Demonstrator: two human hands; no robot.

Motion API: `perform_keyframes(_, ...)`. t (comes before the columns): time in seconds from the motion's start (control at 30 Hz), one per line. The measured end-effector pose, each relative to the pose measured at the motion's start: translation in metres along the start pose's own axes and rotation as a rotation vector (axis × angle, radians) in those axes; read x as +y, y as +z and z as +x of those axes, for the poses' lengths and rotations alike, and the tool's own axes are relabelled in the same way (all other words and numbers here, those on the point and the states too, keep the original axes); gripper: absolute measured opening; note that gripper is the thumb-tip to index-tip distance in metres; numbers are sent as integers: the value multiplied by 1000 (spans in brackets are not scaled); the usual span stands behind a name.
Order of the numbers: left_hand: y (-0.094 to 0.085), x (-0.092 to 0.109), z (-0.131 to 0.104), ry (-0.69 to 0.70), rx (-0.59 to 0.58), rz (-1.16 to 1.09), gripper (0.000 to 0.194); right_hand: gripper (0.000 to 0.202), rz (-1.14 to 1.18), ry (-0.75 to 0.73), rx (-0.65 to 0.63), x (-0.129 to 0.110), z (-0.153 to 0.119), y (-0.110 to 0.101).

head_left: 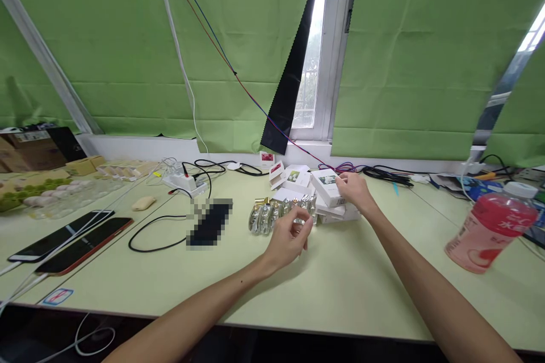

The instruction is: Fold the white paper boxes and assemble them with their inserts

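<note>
My right hand (355, 190) grips the right edge of a small white box (326, 181) with a dark green-and-white picture on its top. That box lies tilted on a pile of similar white boxes (336, 216). In front of the pile, my left hand (289, 238) hovers near the table with fingers curled and thumb close to the forefinger; nothing shows in the curl. Just behind it stands a row of small clear glass bottles (264, 220), at least one with a gold cap (261, 201). My left hand hides part of this row.
Left on the table (340, 283) lie a blurred-out dark object (208, 227), two phones (85, 247) on cables, a beige soap-like piece (143, 203) and a power strip (183, 181). A pink drink bottle (489, 229) stands right. Black cables (385, 174) run along the back.
</note>
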State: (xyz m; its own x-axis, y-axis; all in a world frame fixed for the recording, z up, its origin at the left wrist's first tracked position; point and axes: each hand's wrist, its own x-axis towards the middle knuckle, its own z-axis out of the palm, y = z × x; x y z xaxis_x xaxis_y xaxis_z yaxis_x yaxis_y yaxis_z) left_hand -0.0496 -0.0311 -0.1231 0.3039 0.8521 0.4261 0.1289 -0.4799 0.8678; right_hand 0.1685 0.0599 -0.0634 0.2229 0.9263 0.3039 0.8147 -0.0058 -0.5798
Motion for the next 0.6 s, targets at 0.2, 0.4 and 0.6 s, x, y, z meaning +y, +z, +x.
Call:
perform_keyframes(0.2,1,1,0,45,-51,147,20,41,-23,-19,9,8,1,3)
perform_keyframes(0.4,3,1,-1,86,-104,181,34,50,-48,-106,9,-8,-6,-8)
perform_keyframes(0.6,3,-2,0,-23,-163,114,60,67,-189,-140,-156,-26,-11,-12)
